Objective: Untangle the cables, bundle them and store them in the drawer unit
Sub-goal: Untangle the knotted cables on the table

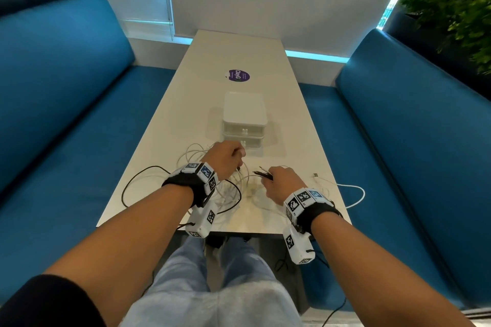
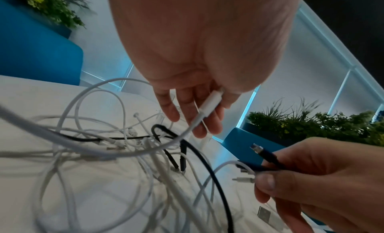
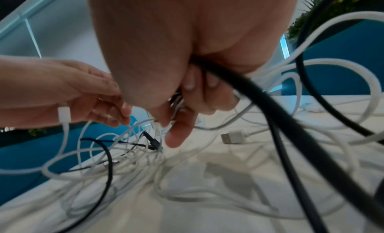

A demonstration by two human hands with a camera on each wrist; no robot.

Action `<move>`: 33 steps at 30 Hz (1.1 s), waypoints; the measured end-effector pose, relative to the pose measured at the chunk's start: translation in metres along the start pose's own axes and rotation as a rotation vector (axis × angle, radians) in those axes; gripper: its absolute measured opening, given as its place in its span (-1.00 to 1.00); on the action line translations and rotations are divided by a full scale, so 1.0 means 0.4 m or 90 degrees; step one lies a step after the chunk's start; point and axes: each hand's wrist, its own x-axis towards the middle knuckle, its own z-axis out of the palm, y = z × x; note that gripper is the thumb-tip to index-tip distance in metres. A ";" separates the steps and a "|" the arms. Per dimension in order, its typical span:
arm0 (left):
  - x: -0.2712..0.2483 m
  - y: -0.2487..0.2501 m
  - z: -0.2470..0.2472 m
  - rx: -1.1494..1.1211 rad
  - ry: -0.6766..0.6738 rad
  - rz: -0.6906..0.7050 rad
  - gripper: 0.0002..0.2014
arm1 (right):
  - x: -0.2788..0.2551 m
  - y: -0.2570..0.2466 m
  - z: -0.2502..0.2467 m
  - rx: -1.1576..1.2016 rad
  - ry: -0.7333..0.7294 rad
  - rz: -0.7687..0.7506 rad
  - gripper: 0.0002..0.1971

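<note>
Above the table: both hands hovered over the cable tangle (image 1: 233, 191), near the table's (image 1: 239, 61) close end.
Left hand (image 1: 225, 159): fingers curled downward, thumb and fingers pinching the white connector (image 2: 209, 103) of a white cable (image 2: 104, 147); that cable curved down from the hand into the pile.
Right hand (image 1: 284, 183): fingers curled round a dark cable (image 3: 259, 95), its plug ends (image 1: 261, 173) sticking out toward the left hand; the wrist views showed white plug ends pinched in the same grip.
Cable tangle: white and black loops lay heaped on the tabletop under and between the hands, with one white USB plug (image 3: 232, 136) lying loose beside the right hand.
Drawer unit (image 1: 244, 119): white, two stacked drawers, both closed, standing just beyond the left hand.
</note>
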 end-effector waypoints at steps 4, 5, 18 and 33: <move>-0.002 -0.005 0.001 -0.028 0.009 -0.004 -0.77 | 0.000 -0.015 -0.003 0.067 -0.025 -0.007 -0.65; -0.003 -0.007 0.001 -0.026 0.003 -0.001 -0.76 | 0.000 -0.015 -0.003 0.065 -0.023 -0.003 -0.65; -0.018 0.012 -0.058 -0.159 0.051 -0.080 -0.26 | -0.004 0.051 -0.027 -0.060 0.034 0.150 -0.75; -0.041 -0.030 -0.001 0.267 -0.235 0.038 -0.55 | -0.014 0.090 -0.082 -0.116 0.053 0.200 -0.91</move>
